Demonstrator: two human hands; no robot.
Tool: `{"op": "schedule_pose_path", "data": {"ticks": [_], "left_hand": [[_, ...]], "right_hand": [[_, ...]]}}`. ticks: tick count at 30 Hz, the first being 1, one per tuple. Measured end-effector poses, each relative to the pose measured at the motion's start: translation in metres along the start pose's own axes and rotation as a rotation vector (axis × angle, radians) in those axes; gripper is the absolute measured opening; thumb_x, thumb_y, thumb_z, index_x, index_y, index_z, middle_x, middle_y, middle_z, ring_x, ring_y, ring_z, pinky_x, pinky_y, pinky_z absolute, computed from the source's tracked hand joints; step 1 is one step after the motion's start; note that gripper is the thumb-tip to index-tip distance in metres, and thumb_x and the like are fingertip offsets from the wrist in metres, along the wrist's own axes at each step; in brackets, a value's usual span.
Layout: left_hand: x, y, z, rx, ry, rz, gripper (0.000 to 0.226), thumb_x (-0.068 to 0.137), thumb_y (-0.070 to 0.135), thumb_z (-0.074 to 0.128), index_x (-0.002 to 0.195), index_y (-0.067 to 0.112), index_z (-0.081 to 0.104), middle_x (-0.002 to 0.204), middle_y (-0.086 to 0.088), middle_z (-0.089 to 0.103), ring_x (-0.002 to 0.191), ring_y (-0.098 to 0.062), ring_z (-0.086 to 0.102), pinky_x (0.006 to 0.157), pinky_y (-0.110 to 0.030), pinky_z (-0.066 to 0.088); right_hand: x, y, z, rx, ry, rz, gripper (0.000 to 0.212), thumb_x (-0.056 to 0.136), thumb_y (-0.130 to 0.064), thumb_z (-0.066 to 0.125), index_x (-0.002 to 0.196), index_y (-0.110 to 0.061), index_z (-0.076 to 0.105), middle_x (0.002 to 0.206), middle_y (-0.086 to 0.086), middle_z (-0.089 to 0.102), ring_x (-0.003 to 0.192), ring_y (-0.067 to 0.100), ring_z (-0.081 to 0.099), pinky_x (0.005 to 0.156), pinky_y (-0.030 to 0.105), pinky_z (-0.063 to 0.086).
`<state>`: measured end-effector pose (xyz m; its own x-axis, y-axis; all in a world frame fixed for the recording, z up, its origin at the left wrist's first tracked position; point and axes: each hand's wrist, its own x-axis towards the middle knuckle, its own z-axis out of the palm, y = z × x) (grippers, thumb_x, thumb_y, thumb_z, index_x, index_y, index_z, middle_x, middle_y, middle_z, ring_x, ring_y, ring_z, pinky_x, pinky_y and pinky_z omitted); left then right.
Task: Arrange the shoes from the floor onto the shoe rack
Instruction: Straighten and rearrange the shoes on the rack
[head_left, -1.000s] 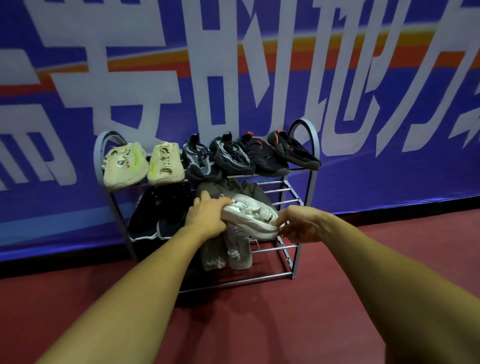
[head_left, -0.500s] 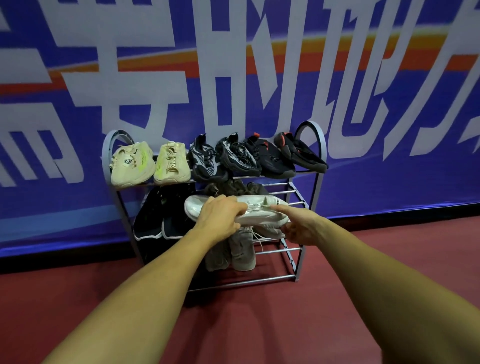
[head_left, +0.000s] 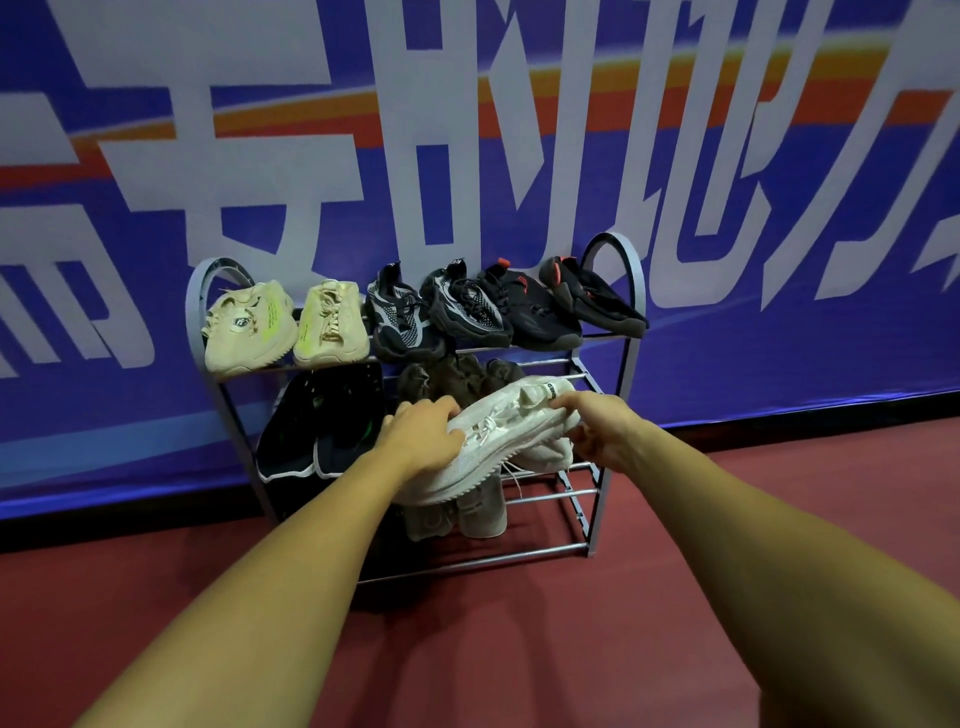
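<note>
A grey metal shoe rack (head_left: 637, 291) stands against the banner wall. Its top shelf carries two beige sneakers (head_left: 249, 327), two black-and-white knit shoes (head_left: 462, 306) and two black shoes with red accents (head_left: 571, 301). On the middle shelf lie dark slippers (head_left: 322, 426) and brown shoes (head_left: 452, 374). A white sneaker (head_left: 498, 441) hangs tilted in front of the middle shelf, heel up to the right. My left hand (head_left: 421, 436) grips its toe end and my right hand (head_left: 597, 426) holds its heel. A second white shoe (head_left: 545, 452) sits partly hidden behind it.
Grey-beige shoes (head_left: 478, 514) hang toe-down below the white sneaker. The bottom rails (head_left: 519, 556) of the rack are bare at the right. Red floor (head_left: 519, 649) spreads in front. A blue banner (head_left: 779, 338) with large white characters covers the wall.
Both hands have turned the white sneaker from lying level to tilted, heel raised to the right. The view has shifted slightly to the left.
</note>
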<state>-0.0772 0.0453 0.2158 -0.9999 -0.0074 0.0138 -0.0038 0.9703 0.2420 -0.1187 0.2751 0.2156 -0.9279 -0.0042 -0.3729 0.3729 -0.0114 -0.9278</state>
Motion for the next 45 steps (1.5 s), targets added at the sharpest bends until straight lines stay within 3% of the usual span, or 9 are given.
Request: {"op": "schedule_pose_path", "data": {"ticks": [7, 14, 17, 19, 23, 29, 36, 40, 45], "left_hand": [[0.003, -0.004, 0.0, -0.063, -0.1, -0.021, 0.039, 0.086, 0.049, 0.046, 0.12, 0.037, 0.061, 0.111, 0.0, 0.07, 0.116, -0.031, 0.054, 0.097, -0.042, 0.044], [0.009, 0.005, 0.004, -0.224, -0.157, -0.003, 0.035, 0.093, 0.046, 0.057, 0.085, 0.015, 0.069, 0.087, -0.006, 0.066, 0.088, -0.025, 0.063, 0.072, -0.032, 0.048], [0.013, 0.019, 0.004, -0.301, -0.098, -0.079, 0.047, 0.096, 0.044, 0.054, 0.061, 0.013, 0.058, 0.072, -0.01, 0.059, 0.079, -0.032, 0.06, 0.059, -0.03, 0.041], [0.015, 0.03, 0.009, -0.348, -0.077, -0.132, 0.053, 0.096, 0.042, 0.054, 0.054, 0.011, 0.048, 0.085, -0.023, 0.063, 0.089, -0.042, 0.062, 0.069, -0.035, 0.048], [0.024, 0.044, 0.02, -0.462, -0.005, -0.24, 0.043, 0.093, 0.049, 0.055, 0.074, 0.012, 0.069, 0.112, -0.021, 0.068, 0.104, -0.039, 0.064, 0.082, -0.036, 0.049], [0.04, 0.07, 0.031, -0.655, 0.077, -0.339, 0.05, 0.09, 0.047, 0.058, 0.106, 0.002, 0.072, 0.115, -0.025, 0.068, 0.107, -0.04, 0.063, 0.094, -0.04, 0.052], [0.055, 0.104, 0.039, -0.712, 0.211, -0.395, 0.035, 0.095, 0.031, 0.054, 0.109, 0.006, 0.075, 0.113, -0.022, 0.067, 0.107, -0.04, 0.062, 0.085, -0.035, 0.05], [0.066, 0.112, 0.048, -0.773, 0.178, -0.339, 0.029, 0.091, 0.031, 0.059, 0.11, 0.017, 0.076, 0.112, -0.018, 0.07, 0.106, -0.037, 0.063, 0.09, -0.035, 0.052], [0.076, 0.118, 0.06, -0.754, 0.094, -0.23, 0.035, 0.087, 0.036, 0.066, 0.108, 0.009, 0.073, 0.106, -0.014, 0.072, 0.102, -0.031, 0.066, 0.077, -0.027, 0.047]], "right_hand": [[0.0, 0.0, 0.0, -0.019, -0.002, -0.028, 0.017, 0.081, -0.019, 0.068, 0.09, -0.009, 0.057, 0.063, 0.006, 0.049, 0.05, 0.012, 0.034, 0.05, 0.027, 0.028], [0.002, -0.003, 0.0, 0.046, 0.083, -0.08, 0.014, 0.084, -0.021, 0.064, 0.09, -0.008, 0.062, 0.072, 0.004, 0.059, 0.047, 0.01, 0.051, 0.044, 0.024, 0.036], [0.004, 0.0, 0.004, -0.021, 0.089, -0.055, 0.032, 0.087, -0.027, 0.065, 0.11, -0.004, 0.059, 0.09, 0.008, 0.06, 0.064, 0.015, 0.057, 0.052, 0.028, 0.043], [0.003, 0.002, 0.006, -0.069, 0.06, -0.039, 0.049, 0.086, -0.036, 0.07, 0.119, -0.002, 0.055, 0.086, 0.009, 0.058, 0.065, 0.018, 0.059, 0.058, 0.032, 0.048], [-0.003, 0.003, 0.005, -0.328, -0.024, -0.056, 0.04, 0.084, -0.038, 0.075, 0.094, -0.002, 0.062, 0.066, 0.006, 0.052, 0.049, 0.016, 0.047, 0.05, 0.029, 0.041], [0.002, 0.002, -0.008, -0.686, 0.206, -0.242, 0.038, 0.085, -0.04, 0.06, 0.079, -0.003, 0.068, 0.076, 0.01, 0.066, 0.073, 0.026, 0.059, 0.059, 0.031, 0.043], [0.016, 0.007, -0.028, -0.505, 0.154, -0.119, 0.025, 0.085, -0.03, 0.055, 0.095, -0.013, 0.07, 0.068, 0.007, 0.064, 0.063, 0.024, 0.055, 0.05, 0.025, 0.041], [0.036, 0.009, -0.038, -0.509, 0.247, -0.184, 0.036, 0.084, -0.03, 0.066, 0.108, -0.003, 0.063, 0.093, 0.012, 0.065, 0.079, 0.026, 0.06, 0.061, 0.031, 0.044], [0.051, 0.002, -0.062, -0.369, 0.145, 0.008, 0.004, 0.098, -0.012, 0.057, 0.098, -0.009, 0.06, 0.066, 0.006, 0.047, 0.049, 0.015, 0.038, 0.046, 0.023, 0.029]]}}
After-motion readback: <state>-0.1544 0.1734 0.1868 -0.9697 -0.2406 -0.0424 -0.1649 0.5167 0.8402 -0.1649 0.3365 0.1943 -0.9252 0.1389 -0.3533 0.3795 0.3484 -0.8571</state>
